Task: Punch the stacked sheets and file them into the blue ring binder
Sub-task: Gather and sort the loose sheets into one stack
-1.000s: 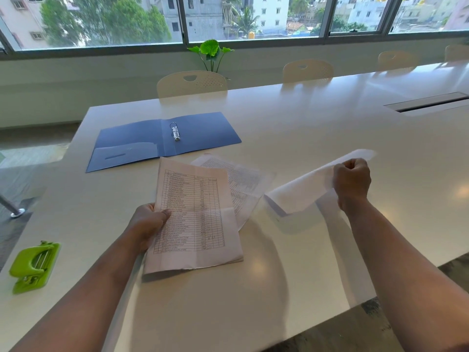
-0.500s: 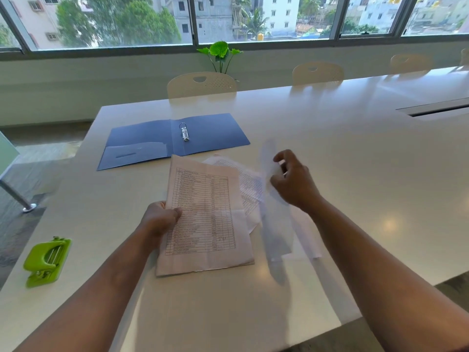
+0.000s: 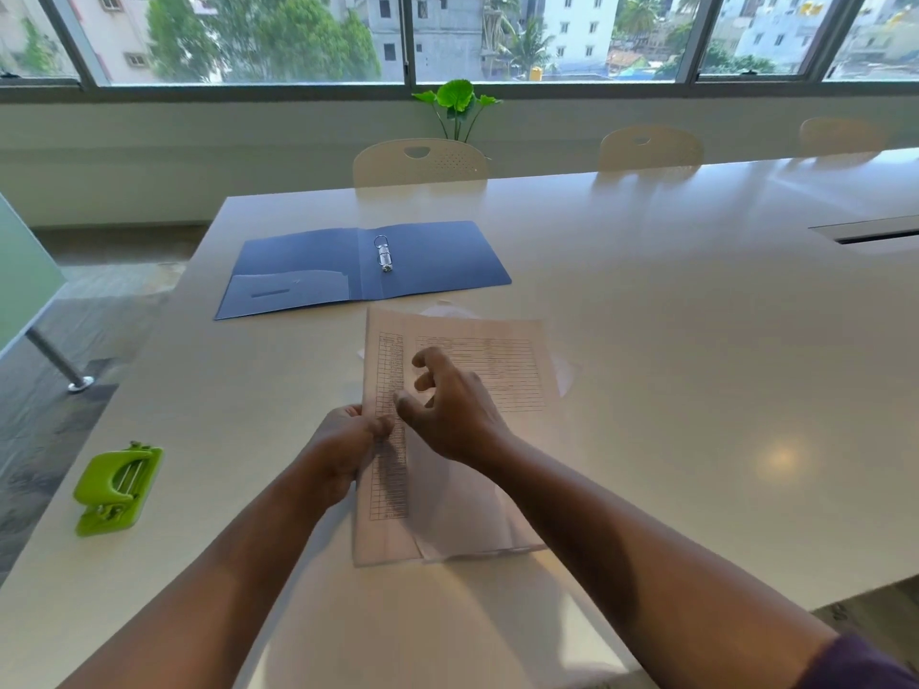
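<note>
We judge that we are at the gathering step: the sheets (image 3: 477, 370) lie in the middle of the frame on the white table (image 3: 696, 340), not yet squared and not yet punched. Our left hand (image 3: 343, 450) pinches the stack's left edge, thumb on top. Our right hand (image 3: 447, 410) hovers over the printed page with fingers loosely curled and spread; a pale, blurred sheet shows under it, and we cannot tell whether the fingers touch it.

The blue ring binder (image 3: 437, 256) lies open above the stack in the frame, its rings (image 3: 384, 252) apparently closed. The green hole punch (image 3: 117, 489) sits at the lower left, well apart from the paper.

Next we would need to tap the edges flush, then bring the stack's edge to the punch.

Half a second ago our right hand carried a loose sheet in the air to the right of the stack; now that sheet lies over the stack and the hand has crossed toward the left one
</note>
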`<state>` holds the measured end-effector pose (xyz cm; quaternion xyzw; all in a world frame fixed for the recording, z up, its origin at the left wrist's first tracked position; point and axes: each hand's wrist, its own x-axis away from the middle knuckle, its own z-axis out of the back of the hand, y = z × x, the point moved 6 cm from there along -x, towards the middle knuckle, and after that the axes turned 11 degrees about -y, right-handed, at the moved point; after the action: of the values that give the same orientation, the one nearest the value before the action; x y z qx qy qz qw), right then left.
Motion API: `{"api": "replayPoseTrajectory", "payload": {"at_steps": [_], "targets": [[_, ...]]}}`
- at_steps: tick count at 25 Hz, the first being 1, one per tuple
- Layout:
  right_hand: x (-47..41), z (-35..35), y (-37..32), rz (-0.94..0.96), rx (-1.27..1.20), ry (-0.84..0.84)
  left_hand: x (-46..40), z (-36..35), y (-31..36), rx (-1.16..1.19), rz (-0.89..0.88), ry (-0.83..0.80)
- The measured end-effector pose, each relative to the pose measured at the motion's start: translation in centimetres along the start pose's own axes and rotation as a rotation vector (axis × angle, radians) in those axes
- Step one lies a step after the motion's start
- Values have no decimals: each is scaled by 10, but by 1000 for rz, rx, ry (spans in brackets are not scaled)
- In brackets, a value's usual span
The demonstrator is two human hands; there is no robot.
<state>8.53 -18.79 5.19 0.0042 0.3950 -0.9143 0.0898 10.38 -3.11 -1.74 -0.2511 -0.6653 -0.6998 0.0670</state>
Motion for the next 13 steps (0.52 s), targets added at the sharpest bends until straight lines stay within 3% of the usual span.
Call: {"api": "replayPoseTrajectory", "payload": {"at_steps": [3, 7, 11, 13], "targets": [[0, 12, 17, -27, 79, 107, 3, 2, -5, 108, 32, -18], [5, 60, 76, -404, 304, 219, 2, 4, -8, 159, 38, -44], [17, 87, 133, -710, 145, 127, 2, 2, -7, 164, 33, -52], [25, 90, 147, -767, 86, 97, 0, 4, -8, 171, 28, -46]]}}
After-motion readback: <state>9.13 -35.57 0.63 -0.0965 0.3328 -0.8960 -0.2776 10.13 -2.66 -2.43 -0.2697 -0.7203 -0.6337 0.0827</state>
